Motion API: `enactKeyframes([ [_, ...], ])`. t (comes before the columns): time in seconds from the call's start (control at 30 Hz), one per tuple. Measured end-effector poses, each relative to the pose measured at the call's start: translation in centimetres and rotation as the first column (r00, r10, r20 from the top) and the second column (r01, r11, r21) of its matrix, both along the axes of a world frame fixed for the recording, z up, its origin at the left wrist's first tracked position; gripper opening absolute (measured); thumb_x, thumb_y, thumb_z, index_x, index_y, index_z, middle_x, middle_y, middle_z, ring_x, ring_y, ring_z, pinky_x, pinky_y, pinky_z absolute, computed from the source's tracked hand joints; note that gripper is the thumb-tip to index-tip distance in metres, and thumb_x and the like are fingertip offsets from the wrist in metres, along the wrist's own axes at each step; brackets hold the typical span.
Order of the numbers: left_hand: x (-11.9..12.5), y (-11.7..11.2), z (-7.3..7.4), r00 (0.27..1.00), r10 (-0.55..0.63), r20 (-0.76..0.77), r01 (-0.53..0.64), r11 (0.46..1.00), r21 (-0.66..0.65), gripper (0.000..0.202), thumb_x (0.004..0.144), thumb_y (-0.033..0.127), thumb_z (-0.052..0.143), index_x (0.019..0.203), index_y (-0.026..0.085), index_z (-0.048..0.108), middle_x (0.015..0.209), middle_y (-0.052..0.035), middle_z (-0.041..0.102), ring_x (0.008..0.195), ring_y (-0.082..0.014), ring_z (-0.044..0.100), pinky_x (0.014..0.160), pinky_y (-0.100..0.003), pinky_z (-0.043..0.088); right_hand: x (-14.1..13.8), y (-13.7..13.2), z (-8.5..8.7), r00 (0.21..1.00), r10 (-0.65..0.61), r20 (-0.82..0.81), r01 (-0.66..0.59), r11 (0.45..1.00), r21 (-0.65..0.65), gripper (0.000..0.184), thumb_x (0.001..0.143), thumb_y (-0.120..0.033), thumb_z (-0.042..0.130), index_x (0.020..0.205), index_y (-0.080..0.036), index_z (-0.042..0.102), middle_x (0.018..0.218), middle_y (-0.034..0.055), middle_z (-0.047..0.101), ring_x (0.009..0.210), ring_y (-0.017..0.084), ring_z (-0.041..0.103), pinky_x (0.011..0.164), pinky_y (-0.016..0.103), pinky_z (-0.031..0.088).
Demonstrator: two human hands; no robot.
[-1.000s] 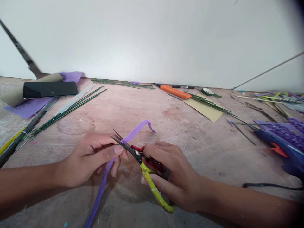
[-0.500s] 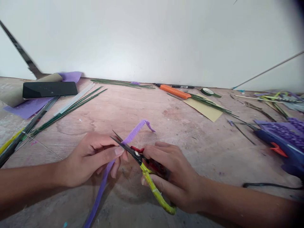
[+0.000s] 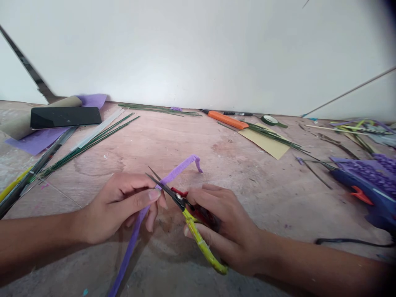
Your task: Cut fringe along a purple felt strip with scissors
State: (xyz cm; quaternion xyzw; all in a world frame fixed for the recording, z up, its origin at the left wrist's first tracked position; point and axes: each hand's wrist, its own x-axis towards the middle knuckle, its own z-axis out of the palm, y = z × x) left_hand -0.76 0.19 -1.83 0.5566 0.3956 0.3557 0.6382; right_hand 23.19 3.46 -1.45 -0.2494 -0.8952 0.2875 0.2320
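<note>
Between thumb and fingers, my left hand (image 3: 123, 206) pinches a narrow purple paper strip (image 3: 181, 168). One end of the strip rises to the right and bends down at its tip; the other hangs toward the bottom edge of the view. My right hand (image 3: 227, 225) grips scissors (image 3: 177, 197) with one yellow-wrapped and one red handle. Their dark blades are slightly apart and lie across the strip, just above my left thumb. The fingers inside the handles are partly hidden.
A phone (image 3: 65, 117) lies at the left on purple paper (image 3: 40, 140), near green wires (image 3: 89, 144). Along the back are an orange cutter (image 3: 227, 119), yellow paper (image 3: 266, 142) and green tape (image 3: 269, 120). A dark blue glue gun (image 3: 365, 194) lies at the right.
The scissor blades have shifted slightly up and to the right along the strip. The strip's free end now bends down more sharply. Both hands stay almost in place.
</note>
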Motion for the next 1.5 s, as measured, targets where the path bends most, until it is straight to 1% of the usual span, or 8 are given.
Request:
enactKeyframes([
  [0.17,0.18,0.13,0.12,0.999,0.040,0.022,-0.041,0.999,0.023,0.032,0.096,0.041,0.053,0.084,0.014,0.066,0.059,-0.0005,0.065,0.043,-0.0053,0.045,0.039,-0.013,0.031,-0.17,-0.01,0.09,1.000,-0.001,0.027,0.001,1.000,0.008,0.024,0.089,-0.030,0.054,0.074,-0.020,0.039,0.064,-0.0046,0.042,0.057,0.012,0.034,0.058,0.026,0.022],
  [0.43,0.11,0.17,0.23,1.000,0.006,-0.010,-0.006,0.999,0.051,0.035,0.097,0.039,0.052,0.078,0.013,0.066,0.061,-0.0002,0.064,0.045,-0.0037,0.048,0.040,-0.011,0.032,-0.12,-0.09,0.12,1.000,0.002,0.010,-0.002,1.000,-0.005,0.024,0.088,-0.029,0.054,0.073,-0.020,0.039,0.065,-0.0046,0.042,0.057,0.011,0.034,0.057,0.026,0.023],
  [0.57,0.19,0.23,0.34,1.000,0.012,-0.015,-0.011,0.998,0.062,0.033,0.097,0.038,0.052,0.080,0.013,0.067,0.061,0.0008,0.064,0.044,-0.0028,0.046,0.040,-0.010,0.032,-0.16,-0.05,0.12,1.000,0.009,0.010,-0.009,1.000,-0.004,0.023,0.087,-0.028,0.054,0.073,-0.020,0.039,0.065,-0.0045,0.043,0.058,0.011,0.034,0.057,0.026,0.023],
  [0.87,0.19,0.18,0.31,1.000,0.009,0.000,-0.009,0.999,0.051,0.032,0.097,0.038,0.053,0.081,0.013,0.066,0.061,0.0011,0.064,0.045,-0.0027,0.049,0.040,-0.009,0.033,-0.20,0.07,0.02,1.000,0.005,-0.001,-0.005,1.000,0.000,0.024,0.086,-0.027,0.056,0.073,-0.020,0.038,0.064,-0.0050,0.043,0.057,0.011,0.034,0.058,0.026,0.023],
  [1.0,0.15,0.20,0.31,1.000,0.014,-0.009,-0.013,0.998,0.065,0.031,0.097,0.037,0.053,0.081,0.014,0.067,0.060,0.0017,0.065,0.044,-0.0022,0.048,0.040,-0.009,0.033,-0.15,-0.01,0.02,1.000,0.004,0.008,-0.004,1.000,-0.007,0.024,0.087,-0.026,0.056,0.072,-0.020,0.039,0.064,-0.0050,0.043,0.058,0.011,0.034,0.058,0.026,0.023],
  [1.17,0.23,0.27,0.40,0.999,0.015,-0.037,-0.013,0.997,0.071,0.035,0.097,0.035,0.053,0.073,0.013,0.066,0.059,0.0019,0.064,0.043,-0.0016,0.047,0.040,-0.009,0.034,-0.11,0.04,0.11,0.999,0.035,-0.007,-0.035,0.999,-0.017,0.024,0.092,-0.029,0.052,0.073,-0.020,0.040,0.066,-0.0034,0.047,0.058,0.012,0.035,0.060,0.027,0.024],
  [1.3,0.26,0.22,0.28,0.998,0.029,-0.049,-0.026,0.998,0.050,0.032,0.097,0.037,0.053,0.080,0.014,0.066,0.059,0.0011,0.065,0.042,-0.0029,0.047,0.039,-0.010,0.034,-0.11,0.09,0.16,0.999,0.032,0.000,-0.032,0.999,-0.014,0.025,0.092,-0.029,0.051,0.072,-0.020,0.039,0.065,-0.0029,0.047,0.058,0.012,0.035,0.059,0.027,0.024],
  [1.5,0.29,0.31,0.37,0.999,0.005,-0.042,-0.001,0.997,0.080,0.029,0.097,0.033,0.053,0.082,0.013,0.068,0.057,0.0002,0.066,0.043,-0.0037,0.051,0.040,-0.010,0.035,-0.13,0.01,0.18,0.999,0.043,-0.008,-0.043,0.999,-0.007,0.024,0.090,-0.029,0.054,0.074,-0.020,0.039,0.063,-0.0046,0.044,0.057,0.012,0.034,0.059,0.027,0.024],
])
